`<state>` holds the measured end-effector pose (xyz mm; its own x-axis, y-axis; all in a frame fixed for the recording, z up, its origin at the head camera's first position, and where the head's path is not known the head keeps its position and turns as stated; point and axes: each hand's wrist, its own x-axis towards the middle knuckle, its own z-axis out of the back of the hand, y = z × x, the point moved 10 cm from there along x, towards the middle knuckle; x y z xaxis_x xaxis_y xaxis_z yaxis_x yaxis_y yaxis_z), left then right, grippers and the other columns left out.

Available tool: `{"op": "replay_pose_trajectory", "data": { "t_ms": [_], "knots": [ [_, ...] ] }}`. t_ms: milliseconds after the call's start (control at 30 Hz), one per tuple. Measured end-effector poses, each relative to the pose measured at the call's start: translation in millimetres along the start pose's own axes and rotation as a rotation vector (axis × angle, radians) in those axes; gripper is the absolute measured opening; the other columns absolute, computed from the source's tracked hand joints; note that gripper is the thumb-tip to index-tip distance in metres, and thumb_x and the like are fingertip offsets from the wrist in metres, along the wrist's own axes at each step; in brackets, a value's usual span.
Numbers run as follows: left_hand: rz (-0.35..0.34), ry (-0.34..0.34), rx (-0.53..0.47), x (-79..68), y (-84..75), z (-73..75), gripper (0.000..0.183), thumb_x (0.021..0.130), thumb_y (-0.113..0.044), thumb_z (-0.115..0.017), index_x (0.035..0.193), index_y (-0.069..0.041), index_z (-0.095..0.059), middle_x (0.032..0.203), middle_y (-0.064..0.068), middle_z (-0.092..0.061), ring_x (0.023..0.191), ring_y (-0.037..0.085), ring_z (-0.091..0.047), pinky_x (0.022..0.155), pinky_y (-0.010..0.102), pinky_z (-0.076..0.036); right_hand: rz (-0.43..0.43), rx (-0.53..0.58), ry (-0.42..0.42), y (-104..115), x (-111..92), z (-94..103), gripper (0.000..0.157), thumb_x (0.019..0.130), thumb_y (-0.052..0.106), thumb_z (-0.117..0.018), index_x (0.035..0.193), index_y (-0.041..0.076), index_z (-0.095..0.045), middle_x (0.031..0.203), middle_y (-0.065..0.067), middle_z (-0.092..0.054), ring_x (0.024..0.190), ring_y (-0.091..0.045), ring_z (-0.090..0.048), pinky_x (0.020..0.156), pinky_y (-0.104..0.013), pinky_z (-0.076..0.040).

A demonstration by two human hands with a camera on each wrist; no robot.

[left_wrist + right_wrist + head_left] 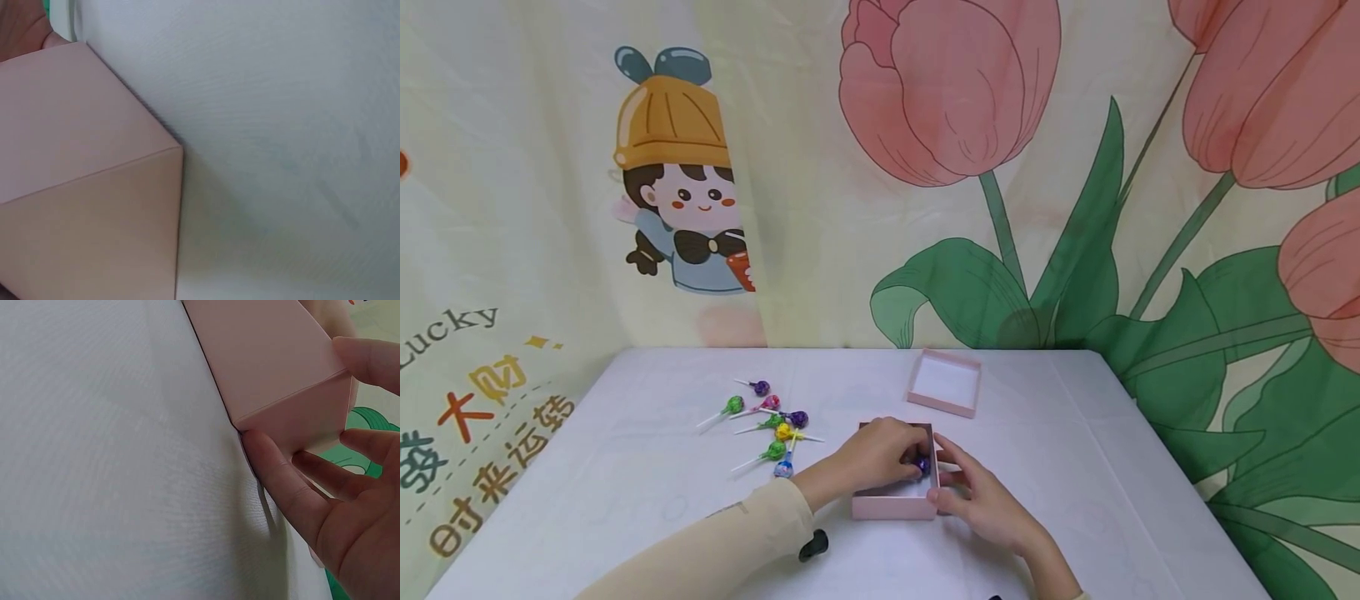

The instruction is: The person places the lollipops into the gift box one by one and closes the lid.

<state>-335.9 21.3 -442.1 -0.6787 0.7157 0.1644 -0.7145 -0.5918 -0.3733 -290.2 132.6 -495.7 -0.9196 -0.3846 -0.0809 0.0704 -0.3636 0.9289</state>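
Box [893, 508], left hand [882, 454] inside, lollipops [777, 451] nearby

Tulip-print backdrop [808, 192] behind white table [1045, 433]

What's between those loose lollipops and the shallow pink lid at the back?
Nothing: between the loose lollipops and the shallow pink lid, the head view shows only bare white tablecloth.

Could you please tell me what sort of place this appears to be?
Possibly an indoor corner set up for tabletop filming: a white-covered table holds lollipops and a pink box, with a tulip-printed backdrop behind.
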Motion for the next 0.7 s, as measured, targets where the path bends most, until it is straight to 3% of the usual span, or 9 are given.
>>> {"op": "replay_pose_trajectory", "data": {
  "t_ms": [167, 300, 467, 700],
  "knots": [
    [-0.007, -0.02, -0.016, -2.1, -3.1, 14.1, 0.014, 0.091, -0.016, -0.085, 0.104, -0.015, -0.077, 0.089, -0.007, -0.073, 0.08, 0.009, -0.063, 0.075, 0.023, -0.052, 0.001, 0.005, 0.002, 2, -1, -0.6, 0.08, 0.102, 0.035, -0.073, 0.169, 0.031, -0.028, 0.164, -0.016, -0.04, 0.137, -0.035, -0.056, 0.098, -0.042, -0.06],
    [0.021, -0.041, -0.025, -5.0, 0.5, 30.8, 0.019, 0.092, -0.017, -0.085, 0.109, -0.014, -0.078, 0.096, -0.004, -0.077, 0.088, 0.012, -0.07, 0.08, 0.025, -0.057, -0.013, -0.003, -0.008, 2, 0, -0.8, 0.081, 0.101, 0.036, -0.073, 0.169, 0.03, -0.028, 0.163, -0.017, -0.042, 0.137, -0.036, -0.056, 0.101, -0.048, -0.058],
    [0.036, -0.089, -0.007, -10.9, 7.0, 54.0, 0.021, 0.092, -0.019, -0.085, 0.111, -0.016, -0.076, 0.096, -0.004, -0.077, 0.088, 0.013, -0.07, 0.079, 0.027, -0.058, -0.033, -0.022, -0.025, 2, 0, -0.5, 0.083, 0.1, 0.038, -0.074, 0.169, 0.029, -0.029, 0.163, -0.018, -0.042, 0.136, -0.037, -0.057, 0.104, -0.056, -0.055],
    [0.062, -0.146, 0.013, -21.4, 20.1, 85.6, 0.024, 0.091, -0.018, -0.086, 0.112, -0.017, -0.075, 0.097, -0.005, -0.076, 0.089, 0.012, -0.07, 0.079, 0.026, -0.058, -0.03, -0.028, -0.023, 1, 2, 0.1, 0.082, 0.1, 0.038, -0.073, 0.169, 0.029, -0.028, 0.163, -0.018, -0.042, 0.136, -0.036, -0.057, 0.103, -0.053, -0.056]
  ]
}}
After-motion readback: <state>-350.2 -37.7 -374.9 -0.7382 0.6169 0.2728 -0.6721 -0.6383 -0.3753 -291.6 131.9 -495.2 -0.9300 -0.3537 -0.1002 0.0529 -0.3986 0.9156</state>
